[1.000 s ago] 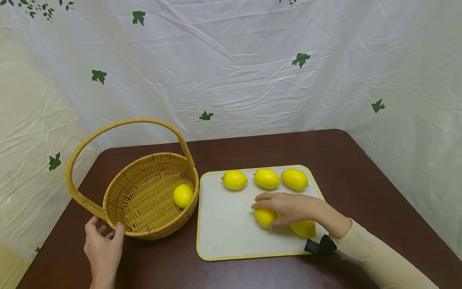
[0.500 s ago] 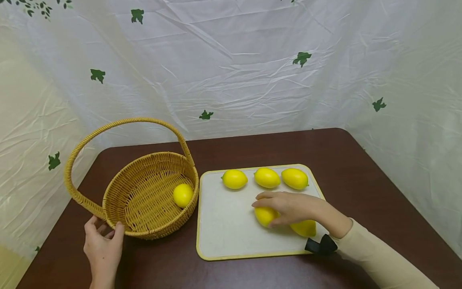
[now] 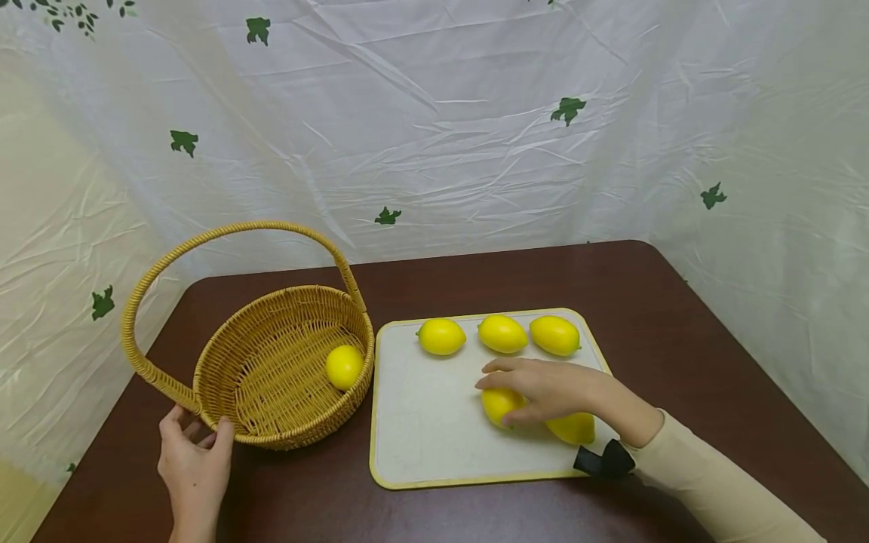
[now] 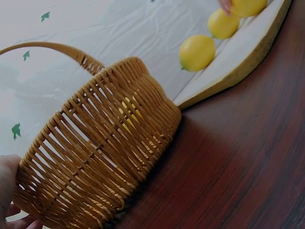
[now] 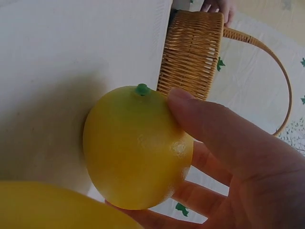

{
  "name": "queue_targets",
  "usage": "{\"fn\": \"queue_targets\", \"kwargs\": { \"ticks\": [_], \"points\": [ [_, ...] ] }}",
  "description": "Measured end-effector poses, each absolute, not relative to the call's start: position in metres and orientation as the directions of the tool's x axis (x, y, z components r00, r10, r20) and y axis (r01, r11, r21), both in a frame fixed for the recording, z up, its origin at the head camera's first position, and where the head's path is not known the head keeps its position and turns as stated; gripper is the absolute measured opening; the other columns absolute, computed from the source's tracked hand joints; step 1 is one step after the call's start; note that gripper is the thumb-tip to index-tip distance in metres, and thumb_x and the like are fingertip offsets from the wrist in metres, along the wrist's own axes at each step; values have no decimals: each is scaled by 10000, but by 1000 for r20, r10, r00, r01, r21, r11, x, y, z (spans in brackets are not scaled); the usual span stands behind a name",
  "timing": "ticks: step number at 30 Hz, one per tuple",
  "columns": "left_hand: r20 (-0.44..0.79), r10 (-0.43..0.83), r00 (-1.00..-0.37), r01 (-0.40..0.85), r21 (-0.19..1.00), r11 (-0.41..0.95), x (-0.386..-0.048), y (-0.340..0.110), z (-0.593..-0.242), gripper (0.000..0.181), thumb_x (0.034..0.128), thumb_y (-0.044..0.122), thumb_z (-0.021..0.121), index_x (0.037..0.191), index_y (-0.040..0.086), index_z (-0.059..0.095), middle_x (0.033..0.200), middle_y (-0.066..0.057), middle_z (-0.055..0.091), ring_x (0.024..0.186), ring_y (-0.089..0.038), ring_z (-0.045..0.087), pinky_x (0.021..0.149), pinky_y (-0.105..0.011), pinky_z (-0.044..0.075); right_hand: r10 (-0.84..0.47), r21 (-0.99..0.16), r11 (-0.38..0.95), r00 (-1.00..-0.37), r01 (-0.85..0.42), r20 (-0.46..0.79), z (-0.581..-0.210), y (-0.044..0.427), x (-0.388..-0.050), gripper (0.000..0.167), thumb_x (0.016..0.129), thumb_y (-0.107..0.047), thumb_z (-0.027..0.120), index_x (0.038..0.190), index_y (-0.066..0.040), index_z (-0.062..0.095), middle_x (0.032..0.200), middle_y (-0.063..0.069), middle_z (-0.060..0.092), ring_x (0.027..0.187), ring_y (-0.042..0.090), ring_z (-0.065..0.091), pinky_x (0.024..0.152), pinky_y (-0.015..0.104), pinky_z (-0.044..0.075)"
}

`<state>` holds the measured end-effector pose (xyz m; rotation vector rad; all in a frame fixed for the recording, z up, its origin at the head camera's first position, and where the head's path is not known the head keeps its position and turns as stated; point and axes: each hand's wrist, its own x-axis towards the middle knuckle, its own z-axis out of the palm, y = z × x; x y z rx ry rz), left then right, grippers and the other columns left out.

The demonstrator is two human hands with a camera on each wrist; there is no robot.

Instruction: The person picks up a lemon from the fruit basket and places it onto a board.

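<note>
My left hand (image 3: 193,467) grips the near-left rim of a round wicker basket (image 3: 271,377) by the foot of its tall handle. One yellow lemon (image 3: 344,368) lies inside against the basket's right wall. On a white board (image 3: 428,430) with a yellow edge, my right hand (image 3: 546,388) holds a lemon (image 5: 138,148) between thumb and fingers. The right wrist view shows its green stem tip. Another lemon (image 3: 572,429) sits under my right wrist, partly hidden. Along the board's far side lie three lemons: a left one (image 3: 441,336), a middle one (image 3: 502,334) and a right one (image 3: 555,335).
Both the basket and the board stand on a dark brown table (image 3: 679,362), side by side and close together. A white curtain (image 3: 434,136) with green leaf prints hangs behind the table and along its sides. A black strap (image 3: 604,460) hangs at my right wrist.
The lemon in my right hand has shifted very slightly to the right, along with the fingers. My left hand and the basket stay where they were.
</note>
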<state>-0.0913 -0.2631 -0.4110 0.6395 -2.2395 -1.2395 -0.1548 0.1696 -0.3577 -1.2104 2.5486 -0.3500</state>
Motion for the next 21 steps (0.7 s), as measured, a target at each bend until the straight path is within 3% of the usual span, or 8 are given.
{"fn": "queue_targets", "kwargs": {
  "ticks": [5, 12, 14, 16, 21],
  "points": [
    [201, -614, -763, -158, 863, 479, -92, -263, -412, 578, 858, 193, 540, 1354, -2, 317, 1209, -290, 478, 953, -372, 542, 540, 13, 319, -779, -343, 620, -604, -706, -166, -358, 170, -154, 481, 835, -278, 664, 1264, -106, 531, 1327, 128, 446, 1182, 252, 458, 952, 407, 405],
    [187, -625, -758, -196, 848, 492, -94, -264, -415, 577, 858, 213, 543, 1355, 21, 322, 1200, -251, 496, 917, -329, 570, 539, -177, 462, -790, -324, 607, -594, -726, -150, -357, 171, -154, 439, 846, -273, 651, 1235, -97, 549, 1308, 131, 457, 1177, 254, 455, 947, 398, 410],
    [189, -626, -756, -202, 843, 499, -96, -265, -417, 581, 858, 233, 546, 1358, 38, 323, 1197, -235, 498, 904, -293, 571, 522, -177, 465, -795, -319, 601, -591, -733, -139, -356, 171, -154, 425, 845, -261, 651, 1224, -93, 555, 1300, 133, 462, 1174, 259, 456, 944, 394, 412],
    [188, -617, -764, -180, 857, 484, -97, -270, -423, 593, 858, 223, 549, 1364, 27, 311, 1212, -261, 481, 926, -324, 566, 597, -207, 483, -797, -315, 598, -590, -737, -132, -356, 170, -154, 415, 844, -252, 652, 1216, -89, 561, 1293, 134, 467, 1170, 262, 457, 941, 392, 415],
    [186, -628, -755, -203, 845, 495, -106, -286, -446, 618, 848, 287, 568, 1382, 106, 314, 1225, -200, 496, 930, -281, 566, 632, -263, 513, -793, -310, 602, -595, -736, -130, -355, 170, -153, 407, 842, -243, 653, 1208, -84, 571, 1284, 139, 472, 1162, 268, 461, 938, 397, 416]
  ]
}}
